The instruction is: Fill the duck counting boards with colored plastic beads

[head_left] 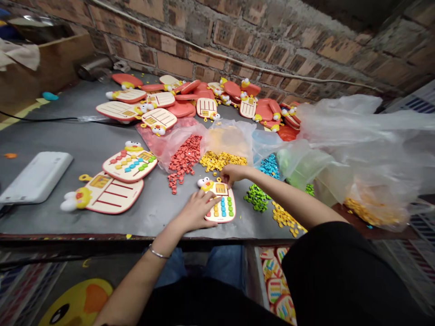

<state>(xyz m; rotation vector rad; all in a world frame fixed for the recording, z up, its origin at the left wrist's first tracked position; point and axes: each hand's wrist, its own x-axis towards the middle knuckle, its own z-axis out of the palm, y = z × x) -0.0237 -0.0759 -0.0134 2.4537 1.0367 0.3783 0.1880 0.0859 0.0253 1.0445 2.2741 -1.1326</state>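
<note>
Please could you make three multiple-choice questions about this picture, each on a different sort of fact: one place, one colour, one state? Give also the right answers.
1. Where is the right hand?
A. On the top edge of the duck-shaped bead board
B. In the red beads
C. On the white flat device

2. What colour is the bead heap just left of the yellow beads?
A. Green
B. Red
C. Blue

3. What state is the duck-shaped bead board in?
A. Bare, without beads
B. Snapped in two
C. Set with rows of coloured beads

Answers:
1. A, the fingers rest on the board's upper edge.
2. B, the red beads lie directly beside the yellow heap.
3. C, coloured rows show beside the left hand.
</note>
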